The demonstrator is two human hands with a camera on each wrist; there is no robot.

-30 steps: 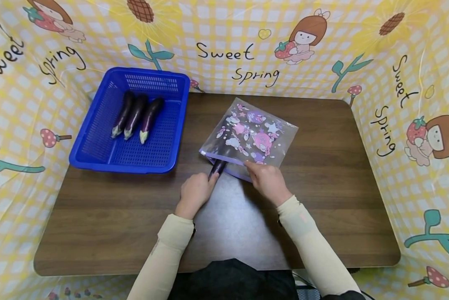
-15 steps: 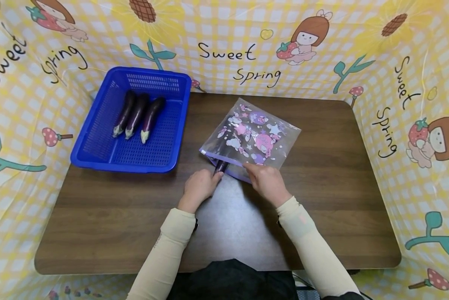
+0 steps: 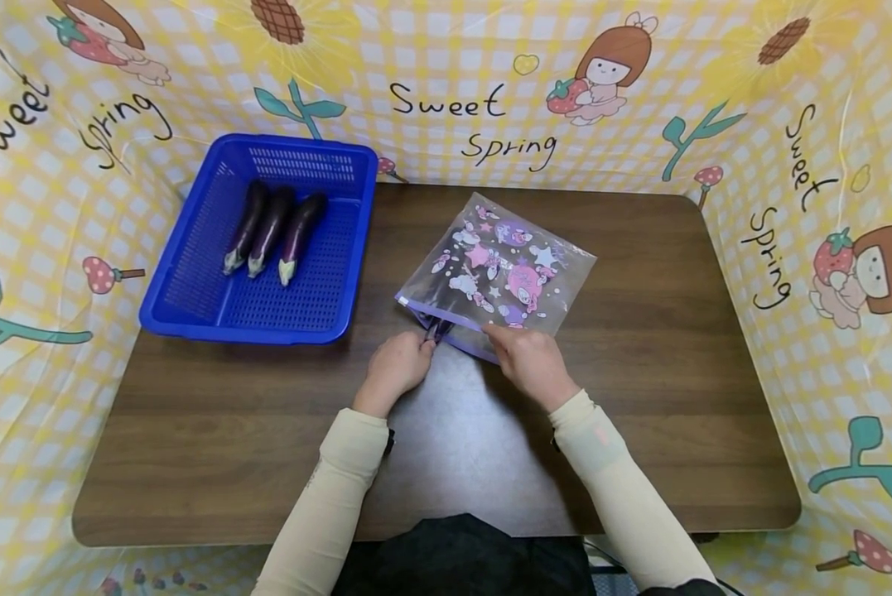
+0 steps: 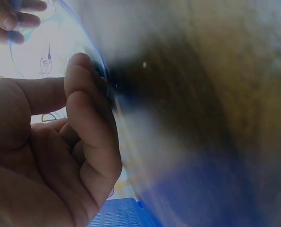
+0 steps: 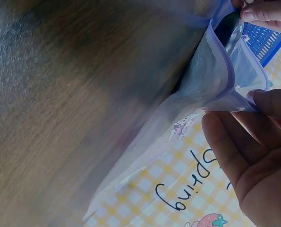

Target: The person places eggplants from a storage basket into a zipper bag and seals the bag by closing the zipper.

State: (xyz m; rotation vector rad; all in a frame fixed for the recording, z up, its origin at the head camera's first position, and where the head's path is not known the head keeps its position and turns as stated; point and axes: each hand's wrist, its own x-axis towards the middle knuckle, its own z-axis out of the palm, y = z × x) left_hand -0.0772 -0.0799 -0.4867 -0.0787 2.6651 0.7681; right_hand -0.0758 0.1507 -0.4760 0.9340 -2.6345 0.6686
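A clear zip bag (image 3: 499, 269) with pink and purple prints lies slantwise on the table, its purple-edged mouth towards me. My right hand (image 3: 532, 362) pinches the mouth's upper edge between thumb and fingers, holding it apart from the lower edge. At the mouth's left side, my left hand (image 3: 399, 366) pinches the near end of a dark eggplant (image 5: 229, 29), most of which is inside the bag. In the left wrist view the curled fingers (image 4: 95, 135) hide the grip. Three more eggplants (image 3: 270, 232) lie side by side in a blue basket (image 3: 248, 331).
The blue basket stands at the table's back left, left of the bag. A brown wooden table (image 3: 677, 397) carries everything. Yellow checked cloth (image 3: 431, 50) with printed figures rises behind it and along both sides.
My left hand has moved forward towards the bag's mouth, and the eggplant has slid further inside, leaving less of it showing. The right hand stays on the bag's edge.
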